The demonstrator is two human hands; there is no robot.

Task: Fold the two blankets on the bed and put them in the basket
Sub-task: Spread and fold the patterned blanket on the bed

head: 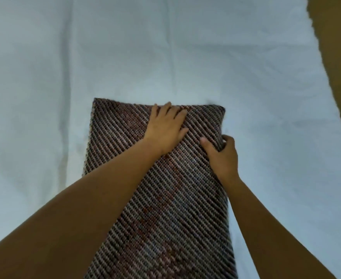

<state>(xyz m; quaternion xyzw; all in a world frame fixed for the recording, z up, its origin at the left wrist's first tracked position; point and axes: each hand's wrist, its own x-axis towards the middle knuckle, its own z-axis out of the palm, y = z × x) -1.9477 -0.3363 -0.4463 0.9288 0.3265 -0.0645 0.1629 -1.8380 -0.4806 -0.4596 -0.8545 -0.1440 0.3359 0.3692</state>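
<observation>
A striped knitted blanket (171, 198), brown, grey and reddish, lies folded into a long rectangle on the white bed sheet (125, 57), running from the bottom edge of the view up to the middle. My left hand (166, 127) lies flat on its far end, fingers straight and pressing the cloth. My right hand (223, 155) grips the blanket's right edge, thumb on top and fingers curled under the fold. No second blanket and no basket are in view.
The white sheet spreads wide to the left, far side and right of the blanket, with creases. The bed's right edge runs diagonally at the upper right, and brown floor (338, 47) lies beyond it.
</observation>
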